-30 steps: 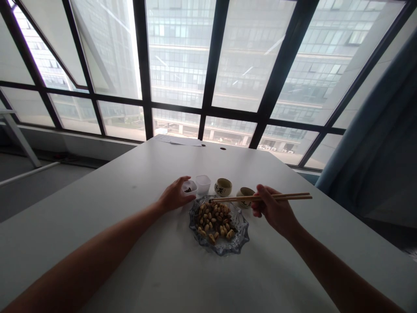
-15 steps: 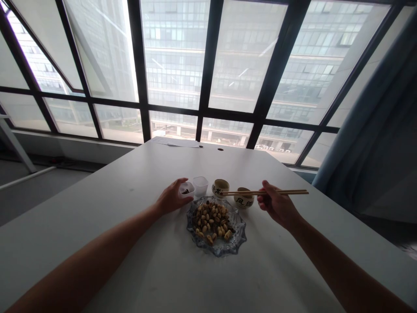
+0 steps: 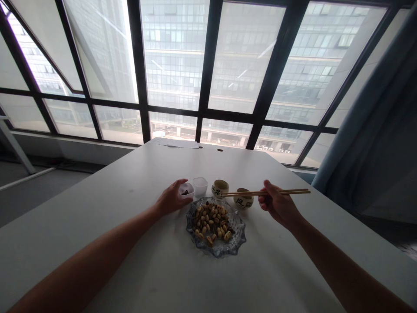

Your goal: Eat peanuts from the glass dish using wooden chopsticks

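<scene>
My left hand [image 3: 173,197] is closed around the side of a small clear plastic cup [image 3: 191,191] with a few dark bits inside. A second clear cup [image 3: 200,187] stands just to its right. In my right hand [image 3: 278,203] is a pair of chopsticks [image 3: 257,193], held level with the tips pointing left. The tips are over the front of a cream cup with dark characters [image 3: 220,188]. A similar cream cup [image 3: 243,201] sits behind the chopsticks, nearer my right hand. Nearest me, a scalloped glass dish [image 3: 239,243] holds a heap of nuts [image 3: 211,221], apparently pistachios and peanuts.
Everything stands on a white table [image 3: 156,265]. Papers [image 3: 176,142] lie at its far edge, near two dark round holes. Large windows [image 3: 176,56] rise behind, and a blue curtain [image 3: 368,130] hangs on the right.
Almost nothing differs. The chopsticks and my right hand have shifted very slightly to the right; my left hand stays on the plastic cup.
</scene>
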Tool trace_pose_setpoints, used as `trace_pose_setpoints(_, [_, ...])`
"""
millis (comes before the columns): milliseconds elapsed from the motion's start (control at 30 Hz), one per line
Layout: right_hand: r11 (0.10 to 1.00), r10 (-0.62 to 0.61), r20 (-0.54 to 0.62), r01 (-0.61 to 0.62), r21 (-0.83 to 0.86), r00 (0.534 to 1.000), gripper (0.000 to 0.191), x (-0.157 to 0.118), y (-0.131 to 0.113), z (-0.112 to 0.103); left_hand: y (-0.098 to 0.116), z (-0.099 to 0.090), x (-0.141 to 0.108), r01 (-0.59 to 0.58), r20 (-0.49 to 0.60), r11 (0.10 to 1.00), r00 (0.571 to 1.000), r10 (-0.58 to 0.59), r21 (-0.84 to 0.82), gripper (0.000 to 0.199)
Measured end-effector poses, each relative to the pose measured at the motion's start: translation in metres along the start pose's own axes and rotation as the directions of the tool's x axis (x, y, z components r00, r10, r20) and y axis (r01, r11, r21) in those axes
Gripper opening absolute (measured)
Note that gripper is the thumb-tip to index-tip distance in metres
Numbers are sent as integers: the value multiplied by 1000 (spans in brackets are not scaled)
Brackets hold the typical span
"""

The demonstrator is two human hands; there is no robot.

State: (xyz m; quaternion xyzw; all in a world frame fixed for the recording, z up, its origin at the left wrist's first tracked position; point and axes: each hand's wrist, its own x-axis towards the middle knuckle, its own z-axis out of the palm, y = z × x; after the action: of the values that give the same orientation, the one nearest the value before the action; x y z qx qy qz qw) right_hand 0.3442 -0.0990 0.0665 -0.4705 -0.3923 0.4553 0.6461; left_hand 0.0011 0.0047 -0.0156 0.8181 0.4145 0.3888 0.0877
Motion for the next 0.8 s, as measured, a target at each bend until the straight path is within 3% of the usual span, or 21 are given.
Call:
trace_pose_setpoints(167, [1000,13,-26,-12,23,1000,52,0,0,1,-1,0,0,-35,-20,999,999,35,16,66])
trace_pose_setpoints(300, [999,8,-45,-6,42,999,54,-2,2,5,0,0,1,-163,-102,984,980,171,78,60])
trace_pose_setpoints(467, [995,-91,-76,95,42,993,55,-8,7,17,0,0,2,-242,-136,961,956,259,132,59])
trace_pose_setpoints(600, [972,-233,-78,235,8,969,53,-15,9,43,1,1,2,-228,-119,965,963,244,134,60])
trace_pose_setpoints(800, [944,-305,153,320,-83,940,53,-14,15,102,4,-1,0,-200,-133,970,967,218,134,60])
